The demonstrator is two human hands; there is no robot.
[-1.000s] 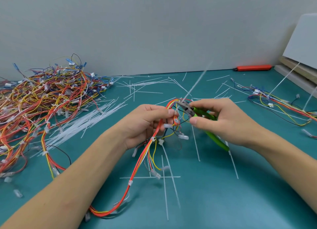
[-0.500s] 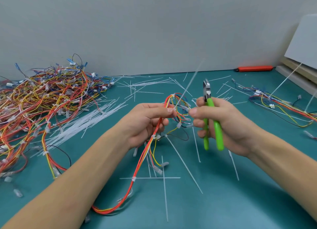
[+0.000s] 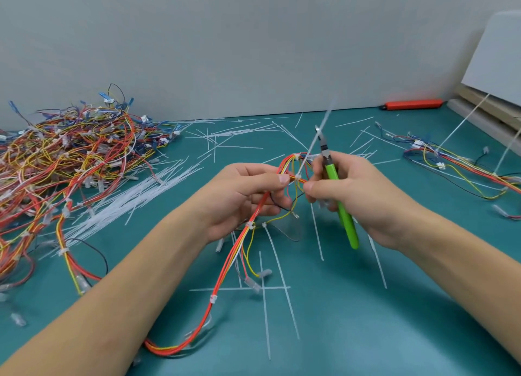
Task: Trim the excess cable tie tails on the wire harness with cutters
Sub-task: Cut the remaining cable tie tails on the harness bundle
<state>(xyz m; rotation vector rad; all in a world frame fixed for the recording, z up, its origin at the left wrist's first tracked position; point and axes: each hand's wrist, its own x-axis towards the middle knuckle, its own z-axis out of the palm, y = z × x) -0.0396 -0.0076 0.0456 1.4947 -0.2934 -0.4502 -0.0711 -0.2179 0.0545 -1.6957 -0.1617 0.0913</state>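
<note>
My left hand [image 3: 242, 195] pinches a red, orange and yellow wire harness [image 3: 225, 274] just left of a white cable tie head. From that tie a long white tail [image 3: 315, 141] rises up and to the right, blurred at its tip. My right hand [image 3: 352, 195] grips green-handled cutters [image 3: 335, 189], jaws pointing up beside the tail, while its thumb and forefinger pinch the harness right of the tie. The harness droops across the teal table [image 3: 366, 319] to a loop near my left forearm.
A big heap of wire harnesses [image 3: 70, 164] fills the left. Uncut cable ties [image 3: 135, 198] and cut tails [image 3: 279, 288] litter the table. More harnesses [image 3: 451, 164] lie at the right. A red tool [image 3: 411, 104] lies by the wall, boards [image 3: 487, 105] at far right.
My right hand swung the cutters from pointing left at the harness to upright. Both hands shifted along the harness, and the tie with its long tail now sits between my fingertips.
</note>
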